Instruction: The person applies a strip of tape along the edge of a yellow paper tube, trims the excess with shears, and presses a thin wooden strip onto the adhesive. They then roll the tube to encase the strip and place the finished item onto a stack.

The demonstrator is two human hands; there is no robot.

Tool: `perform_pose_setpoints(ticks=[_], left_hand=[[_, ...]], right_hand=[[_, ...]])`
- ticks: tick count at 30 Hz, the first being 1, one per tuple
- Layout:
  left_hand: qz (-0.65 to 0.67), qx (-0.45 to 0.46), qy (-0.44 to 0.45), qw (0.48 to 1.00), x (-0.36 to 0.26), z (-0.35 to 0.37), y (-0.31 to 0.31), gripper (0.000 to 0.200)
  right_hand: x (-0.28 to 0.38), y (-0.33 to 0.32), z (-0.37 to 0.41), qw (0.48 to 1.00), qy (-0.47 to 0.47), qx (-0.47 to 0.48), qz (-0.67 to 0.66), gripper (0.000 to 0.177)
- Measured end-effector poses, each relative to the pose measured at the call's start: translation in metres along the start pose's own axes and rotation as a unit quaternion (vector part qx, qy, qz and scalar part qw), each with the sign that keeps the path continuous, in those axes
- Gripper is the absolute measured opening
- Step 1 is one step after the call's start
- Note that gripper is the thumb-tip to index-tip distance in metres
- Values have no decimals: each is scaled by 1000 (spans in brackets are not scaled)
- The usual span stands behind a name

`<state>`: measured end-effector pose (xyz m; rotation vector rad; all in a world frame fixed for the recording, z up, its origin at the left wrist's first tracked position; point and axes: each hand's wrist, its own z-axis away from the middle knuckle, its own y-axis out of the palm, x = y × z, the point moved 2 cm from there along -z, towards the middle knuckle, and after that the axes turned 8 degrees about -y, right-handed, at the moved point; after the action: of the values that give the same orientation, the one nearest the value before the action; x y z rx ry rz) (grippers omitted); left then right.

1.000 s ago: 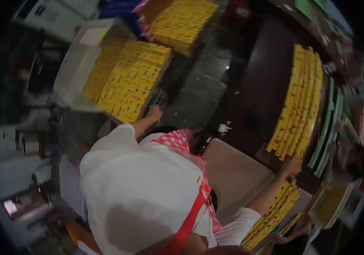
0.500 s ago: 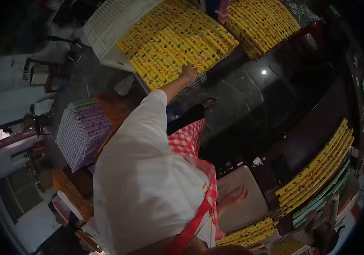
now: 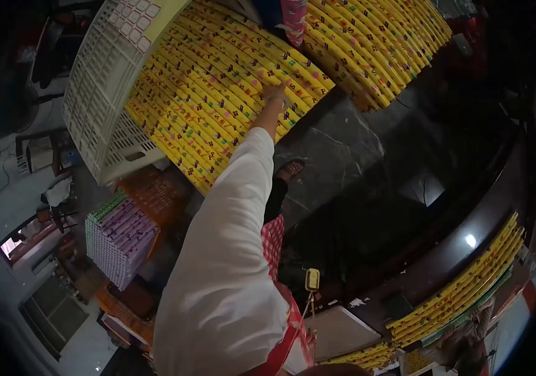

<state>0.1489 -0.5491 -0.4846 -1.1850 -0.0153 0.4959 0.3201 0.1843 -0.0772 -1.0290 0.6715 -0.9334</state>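
Note:
My left hand (image 3: 274, 94) reaches out at the end of a white sleeve and rests on a wide layer of yellow patterned rolls (image 3: 218, 81), near their right end. Its fingers look apart, with nothing visibly held in them, though the fingertips are small and dim. The rolls lie side by side, against a pale plastic crate (image 3: 102, 81) on the left. Another stack of yellow rolls (image 3: 374, 44) stands to the right of this layer. My right hand is out of view.
Purple and green rolls (image 3: 124, 235) are stacked at the left. More yellow rolls (image 3: 462, 276) lie on a dark table (image 3: 431, 250) at the right. A small gold object (image 3: 312, 279) hangs near the red strap. A person's foot (image 3: 291, 169) shows on the dark floor (image 3: 337, 150).
The view has shifted closer to the yellow rolls and the crate. My left hand has moved from the rolls' near edge farther onto them. My right hand has left the view.

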Motion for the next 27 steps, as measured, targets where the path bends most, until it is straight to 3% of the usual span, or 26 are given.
perform_pose_setpoints(ticks=[2, 3, 4, 6, 7, 9, 11, 14, 16, 19, 20, 22, 23, 24, 25, 26, 27], left_hand=[[4, 276, 14, 961, -4, 21, -44, 50], [163, 295, -166, 927, -7, 46, -78, 44], [237, 341, -158, 896, 5, 63, -95, 42], [334, 425, -129, 832, 28, 94, -125, 38], [357, 467, -107, 802, 38, 114, -136, 37], [495, 533, -46, 684, 71, 158, -140, 33], [571, 577, -52, 582, 81, 239, -172, 28], [560, 645, -88, 512, 92, 359, -208, 24], [582, 678, -76, 443, 107, 435, -221, 23], [519, 752, -72, 399, 138, 542, -277, 24], [481, 798, -69, 357, 152, 574, -295, 25], [401, 827, -76, 388, 190, 638, -324, 24], [358, 849, -60, 384, 212, 666, -329, 24], [305, 862, 142, 380, 239, 688, -324, 25], [249, 841, 340, 341, 265, 707, -317, 26], [216, 856, 341, 323, 290, 728, -311, 26], [177, 804, 430, 371, 316, 751, -308, 26]], right_hand=[[19, -28, -20, 1000, 9, -7, 2, 22], [23, -34, -22, 1000, 15, -13, 1, 22], [20, -34, -20, 1000, 19, -15, -2, 22], [5, -29, -20, 978, 174, 48, -104, 22], [5, -28, -19, 977, 177, 40, -111, 22], [21, -47, -26, 986, 116, -121, -22, 24], [25, -71, -35, 975, 143, -156, -62, 26], [20, -108, -26, 938, 154, -265, -162, 30], [10, -118, 1, 918, 147, -336, -149, 32], [19, -161, 37, 873, 82, -424, -227, 28], [22, -178, 48, 863, 40, -452, -222, 28], [25, -199, 74, 862, -42, -441, -247, 31], [26, -208, 83, 870, -65, -428, -236, 32], [23, -213, 91, 874, -90, -438, -191, 33], [18, -213, 98, 877, -119, -443, -145, 34], [13, -206, 105, 881, -72, -446, -139, 38], [5, -197, 113, 881, -30, -452, -134, 42]])
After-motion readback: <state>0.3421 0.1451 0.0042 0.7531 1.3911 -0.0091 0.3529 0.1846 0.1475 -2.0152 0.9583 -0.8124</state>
